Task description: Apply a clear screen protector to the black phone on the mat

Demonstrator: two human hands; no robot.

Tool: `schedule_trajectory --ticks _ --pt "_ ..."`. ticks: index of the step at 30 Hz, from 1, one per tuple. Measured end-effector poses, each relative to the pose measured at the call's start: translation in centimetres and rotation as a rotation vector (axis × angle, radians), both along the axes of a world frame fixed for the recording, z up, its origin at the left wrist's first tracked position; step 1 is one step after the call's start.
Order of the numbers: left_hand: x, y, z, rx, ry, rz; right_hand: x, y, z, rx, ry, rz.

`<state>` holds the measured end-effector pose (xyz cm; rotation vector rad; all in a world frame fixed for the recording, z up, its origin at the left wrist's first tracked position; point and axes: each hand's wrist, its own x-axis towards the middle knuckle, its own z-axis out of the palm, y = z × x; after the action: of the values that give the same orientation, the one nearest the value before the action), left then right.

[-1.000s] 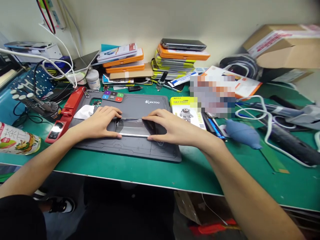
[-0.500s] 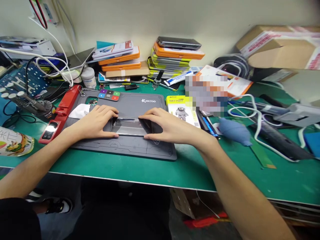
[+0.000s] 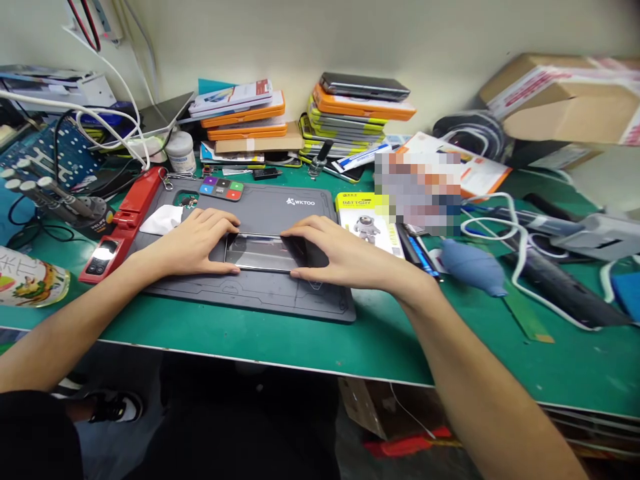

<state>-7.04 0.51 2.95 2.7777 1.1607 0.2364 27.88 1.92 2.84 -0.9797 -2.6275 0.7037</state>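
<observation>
Only the head camera's view had shifted slightly; both hands and the glossy dark panel [image 3: 265,255] kept their place over the gray mat [image 3: 270,215] on the green desk [image 3: 380,340]. Each grip held one end of the panel: the left hand [image 3: 203,243] had its thumb at the near long edge and its fingers at the far one, and the right hand [image 3: 330,252] mirrored it. Whether the panel lay flat or sat just above the mat, I could not tell. White cloth [image 3: 163,220] lay just beside the left hand, and a battery box [image 3: 367,227] stood behind the right forearm. Steadying the panel by its edges seemed the step in hand; any next move appeared to call for even, light pressure from both sides.
</observation>
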Motion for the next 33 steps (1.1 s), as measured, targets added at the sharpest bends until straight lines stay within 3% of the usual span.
schedule_trajectory --ticks 33 --pt "0.33 -0.38 0.35 -0.076 -0.058 0.037 -0.08 0.01 -0.09 -0.025 0.020 -0.015"
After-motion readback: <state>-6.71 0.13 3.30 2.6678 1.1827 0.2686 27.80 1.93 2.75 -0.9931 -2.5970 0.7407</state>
